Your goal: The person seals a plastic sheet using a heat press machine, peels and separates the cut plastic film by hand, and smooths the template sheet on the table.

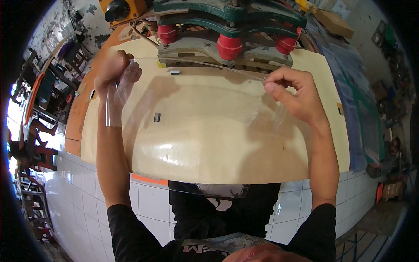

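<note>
Both hands are gripping one clear plastic sheet [196,126] and holding it stretched over the tan board [209,148]. Left hand [117,72] is closed into a fist around the sheet's upper left corner, film bunching and wrapping over the knuckles and down the wrist. Right hand [293,94] is pinching the upper right edge between thumb and fingertips, remaining fingers curled in. Hands are sitting well apart, with the sheet's top edge running as a thin line between them. The sheet is hanging down toward the person, its lower edge showing past the near edge of the board, over the white tiled floor [148,205]. Just beyond the hands a green machine [227,15] with three red cylinders [230,46] is sitting on the far side of the board. A small grey block [175,72] is lying between the hands, near the machine base, and a small dark rectangular tag [157,117] is showing on the board below and right of the left hand. A yellow box with a black knob [122,8] is sitting above the left hand. A brown cardboard box [334,22] is lying above the right hand, and bluish clear sheets [353,100] are stacked just to its right. Another person [388,153] is sitting far right, near the edge of view.
</note>
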Demonstrator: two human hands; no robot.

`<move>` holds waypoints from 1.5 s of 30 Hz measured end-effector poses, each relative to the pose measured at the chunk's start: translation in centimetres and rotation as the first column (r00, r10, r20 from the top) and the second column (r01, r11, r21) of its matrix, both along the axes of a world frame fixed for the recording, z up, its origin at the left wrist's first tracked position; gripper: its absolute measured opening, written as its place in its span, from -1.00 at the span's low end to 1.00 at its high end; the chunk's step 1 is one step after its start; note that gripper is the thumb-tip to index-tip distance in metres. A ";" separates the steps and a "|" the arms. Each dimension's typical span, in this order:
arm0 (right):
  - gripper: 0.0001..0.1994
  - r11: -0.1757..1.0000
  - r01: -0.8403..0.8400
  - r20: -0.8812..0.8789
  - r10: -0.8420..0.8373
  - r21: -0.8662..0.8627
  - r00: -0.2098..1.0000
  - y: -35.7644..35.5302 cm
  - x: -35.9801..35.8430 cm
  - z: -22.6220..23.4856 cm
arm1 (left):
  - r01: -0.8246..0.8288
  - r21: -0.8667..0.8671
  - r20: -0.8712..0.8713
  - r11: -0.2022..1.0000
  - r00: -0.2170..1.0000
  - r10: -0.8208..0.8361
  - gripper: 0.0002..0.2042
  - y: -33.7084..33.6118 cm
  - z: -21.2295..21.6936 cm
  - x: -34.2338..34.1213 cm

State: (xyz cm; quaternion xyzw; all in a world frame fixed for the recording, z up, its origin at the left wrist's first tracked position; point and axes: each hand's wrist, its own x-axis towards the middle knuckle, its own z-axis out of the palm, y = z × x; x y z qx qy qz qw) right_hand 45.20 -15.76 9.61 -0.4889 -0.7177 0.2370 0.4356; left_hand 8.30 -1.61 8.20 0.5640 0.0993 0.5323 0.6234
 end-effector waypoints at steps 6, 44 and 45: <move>-0.89 0.997 0.072 0.165 -0.075 0.023 0.983 -0.6 -1.1 1.1 | 0.037 -0.015 -0.015 0.999 0.999 -0.037 -0.69 0.1 -0.4 0.1; -0.89 0.995 -0.046 0.146 0.033 0.085 0.989 -0.5 -1.8 0.1 | 0.106 -0.032 -0.027 0.994 0.994 -0.107 -0.74 -1.4 -0.9 2.2; -0.89 0.996 -0.053 0.151 0.042 0.068 0.988 -0.4 -1.7 0.1 | 0.105 -0.032 -0.027 0.994 0.994 -0.106 -0.74 -1.4 -0.9 2.2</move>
